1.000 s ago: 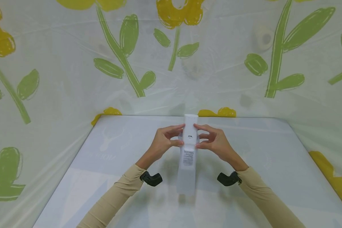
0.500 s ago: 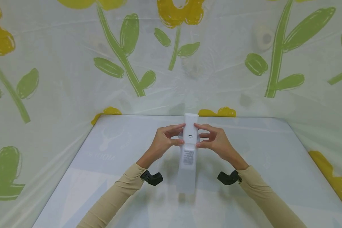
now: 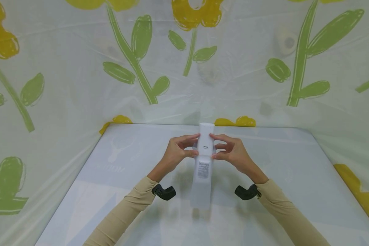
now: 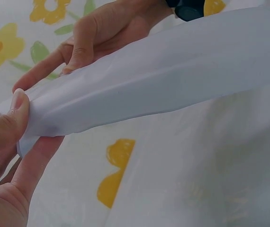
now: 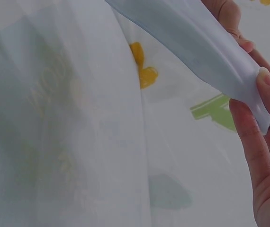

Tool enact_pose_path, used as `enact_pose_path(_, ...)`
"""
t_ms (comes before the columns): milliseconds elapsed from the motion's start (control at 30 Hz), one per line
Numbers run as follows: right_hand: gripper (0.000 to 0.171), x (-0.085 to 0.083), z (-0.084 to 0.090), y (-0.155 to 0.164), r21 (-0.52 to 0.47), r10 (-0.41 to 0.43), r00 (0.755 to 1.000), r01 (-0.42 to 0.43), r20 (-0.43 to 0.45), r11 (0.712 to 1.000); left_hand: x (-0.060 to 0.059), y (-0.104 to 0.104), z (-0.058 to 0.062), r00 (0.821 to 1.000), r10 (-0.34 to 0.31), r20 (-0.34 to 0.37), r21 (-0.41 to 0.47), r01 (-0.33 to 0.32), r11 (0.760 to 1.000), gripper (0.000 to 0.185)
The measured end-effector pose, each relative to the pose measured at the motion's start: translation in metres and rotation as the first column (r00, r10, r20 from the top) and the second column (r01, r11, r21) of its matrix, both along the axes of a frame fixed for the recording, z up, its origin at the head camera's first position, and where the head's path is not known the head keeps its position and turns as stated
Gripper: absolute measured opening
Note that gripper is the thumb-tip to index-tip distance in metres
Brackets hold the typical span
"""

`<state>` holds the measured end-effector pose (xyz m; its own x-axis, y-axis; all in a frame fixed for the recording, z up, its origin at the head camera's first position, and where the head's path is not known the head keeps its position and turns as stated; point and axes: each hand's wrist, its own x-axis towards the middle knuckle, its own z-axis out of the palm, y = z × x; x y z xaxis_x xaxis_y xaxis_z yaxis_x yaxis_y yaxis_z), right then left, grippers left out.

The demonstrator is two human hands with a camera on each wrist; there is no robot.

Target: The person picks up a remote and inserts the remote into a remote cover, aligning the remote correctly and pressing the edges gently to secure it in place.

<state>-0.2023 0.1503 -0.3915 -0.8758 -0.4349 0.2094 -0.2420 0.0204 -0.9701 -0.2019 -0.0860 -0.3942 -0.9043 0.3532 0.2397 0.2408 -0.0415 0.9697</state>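
A long, narrow white object with a small dark slot and a printed grey label stands over the table in the middle of the head view. Its lower part looks like a frosted, pale sleeve; its exact kind cannot be told. My left hand pinches its left edge near the top between thumb and fingers. On the opposite edge, at the same height, my right hand pinches it likewise. Both wrist views show the smooth, pale side running away from the fingers, creased lengthwise.
The object is above a pale table with faint printing. Behind it hangs a white curtain with yellow flowers and green leaves. Black wrist cameras sit on both beige sleeves.
The head view has shifted very slightly. Both hands keep the same hold on the white object, which has stayed in place.
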Motion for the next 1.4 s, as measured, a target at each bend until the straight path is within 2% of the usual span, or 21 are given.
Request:
enact_pose_path(467, 0.057, 0.0, 0.0, -0.001, 0.002, 0.005, 1.0, -0.005, 0.005, 1.0, 0.002, -0.001, 0.0, 1.0, -0.007, 0.011, 0.012, 0.007, 1.0, 0.051)
enact_pose_path(667, 0.052, 0.003, -0.001, -0.005, 0.002, -0.027, 0.999, 0.027, -0.034, 1.0, 0.004, 0.002, -0.003, 1.0, -0.001, 0.009, 0.048, 0.001, 0.999, 0.052)
enact_pose_path(800, 0.043, 0.004, -0.002, -0.01, -0.018, -0.104, 0.993, 0.103, -0.064, 0.994, 0.008, 0.006, -0.009, 0.999, 0.025, 0.028, 0.091, -0.028, 0.995, 0.051)
enact_pose_path(967, 0.04, 0.004, 0.0, -0.014, -0.104, -0.19, 0.98, 0.184, -0.05, 0.977, 0.016, 0.011, -0.015, 0.995, 0.093, 0.024, 0.146, -0.096, 0.985, 0.045)
enact_pose_path(1167, 0.041, 0.005, 0.002, -0.015, -0.126, -0.216, 0.976, 0.21, -0.038, 0.97, 0.025, 0.016, -0.022, 0.988, 0.148, 0.05, 0.169, -0.154, 0.973, 0.034)
enact_pose_path(1400, 0.04, 0.009, 0.003, -0.016, -0.096, -0.241, 0.97, 0.237, -0.032, 0.967, 0.03, 0.019, -0.023, 0.987, 0.148, 0.059, 0.216, -0.158, 0.964, 0.021)
